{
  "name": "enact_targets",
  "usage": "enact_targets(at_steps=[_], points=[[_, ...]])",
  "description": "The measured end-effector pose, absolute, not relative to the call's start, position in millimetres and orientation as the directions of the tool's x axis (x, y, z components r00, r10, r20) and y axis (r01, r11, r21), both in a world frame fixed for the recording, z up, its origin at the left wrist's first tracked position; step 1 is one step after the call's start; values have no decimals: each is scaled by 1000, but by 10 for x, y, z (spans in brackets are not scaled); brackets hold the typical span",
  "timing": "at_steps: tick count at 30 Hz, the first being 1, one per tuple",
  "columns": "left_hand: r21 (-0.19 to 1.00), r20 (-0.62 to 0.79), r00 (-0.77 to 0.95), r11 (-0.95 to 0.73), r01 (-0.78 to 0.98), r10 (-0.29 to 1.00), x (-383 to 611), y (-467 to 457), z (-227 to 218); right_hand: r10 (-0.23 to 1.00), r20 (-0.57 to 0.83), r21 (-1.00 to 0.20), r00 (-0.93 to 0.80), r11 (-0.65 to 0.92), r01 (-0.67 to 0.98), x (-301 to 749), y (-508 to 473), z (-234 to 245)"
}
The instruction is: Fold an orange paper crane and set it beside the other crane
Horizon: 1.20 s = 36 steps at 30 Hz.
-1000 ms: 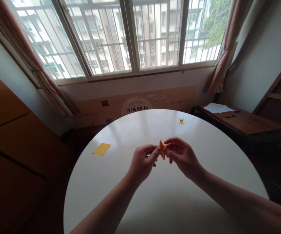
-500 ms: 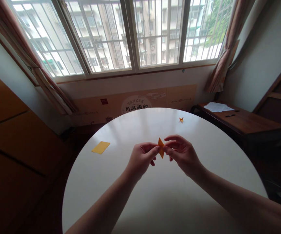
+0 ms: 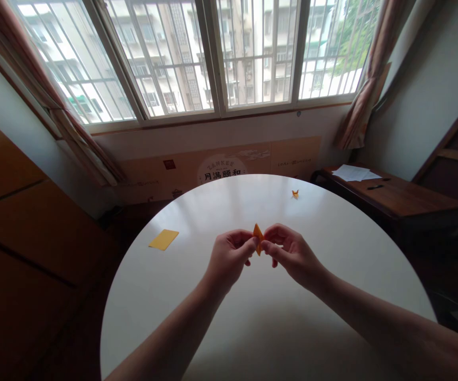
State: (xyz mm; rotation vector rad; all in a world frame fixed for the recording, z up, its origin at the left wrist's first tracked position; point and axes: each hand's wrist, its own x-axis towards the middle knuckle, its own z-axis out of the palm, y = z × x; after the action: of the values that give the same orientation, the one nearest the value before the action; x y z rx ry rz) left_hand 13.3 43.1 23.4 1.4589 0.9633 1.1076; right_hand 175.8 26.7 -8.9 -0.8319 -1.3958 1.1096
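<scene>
Above the middle of the white round table [image 3: 221,328], a small piece of folded orange paper [image 3: 258,233] is held upright, with a pointed top and bottom. My left hand [image 3: 234,254] pinches its left side between thumb and fingers. From the right, the thumb and index finger of my right hand [image 3: 290,248] are closed on its other edge. The fingers partly cover the paper's middle. Farther back on the table stands a small folded orange paper figure [image 3: 295,194]. A flat yellow sheet of paper [image 3: 164,239] lies to the left of my hands.
Past the table's far edge are a printed cardboard panel [image 3: 252,156] and a barred window [image 3: 173,63]. At the right stands a low wooden side table [image 3: 407,193] bearing white papers [image 3: 356,173]. A wooden cabinet [image 3: 18,233] is on the left.
My right hand has moved slightly left, and its raised fingers have curled down toward the folded paper. The paper has shifted a little left and tilted. My left hand is almost still.
</scene>
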Motion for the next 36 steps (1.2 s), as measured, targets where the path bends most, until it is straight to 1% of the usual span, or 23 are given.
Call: enact_targets(at_steps=[3, 14, 17, 20, 26, 28, 32, 36], points=[[988, 151, 245, -157, 5, 958, 131, 439, 215, 940, 290, -957, -183, 282, -65, 1739, 266, -81], [974, 192, 306, -219, 57, 933, 126, 470, 147, 965, 220, -976, -141, 216, -39, 1721, 275, -99], [963, 221, 298, -256, 85, 929, 107, 471, 161, 960, 218, -976, -173, 211, -57, 1717, 272, -96], [961, 231, 291, -264, 78, 928, 99, 456, 182, 949, 231, -973, -214, 223, -60, 1719, 264, -84], [950, 257, 295, -297, 98, 920, 109, 436, 192, 935, 252, -968, -247, 247, -55, 1723, 268, -97], [951, 247, 306, -290, 104, 919, 112, 443, 187, 936, 250, -968, -248, 240, -67, 1725, 267, -107], [974, 180, 331, -216, 76, 926, 104, 469, 191, 949, 218, -974, -226, 196, -116, 1739, 265, -88], [986, 156, 263, -166, 19, 952, 80, 482, 220, 962, 186, -974, -199, 154, -168, 1765, 276, -59]])
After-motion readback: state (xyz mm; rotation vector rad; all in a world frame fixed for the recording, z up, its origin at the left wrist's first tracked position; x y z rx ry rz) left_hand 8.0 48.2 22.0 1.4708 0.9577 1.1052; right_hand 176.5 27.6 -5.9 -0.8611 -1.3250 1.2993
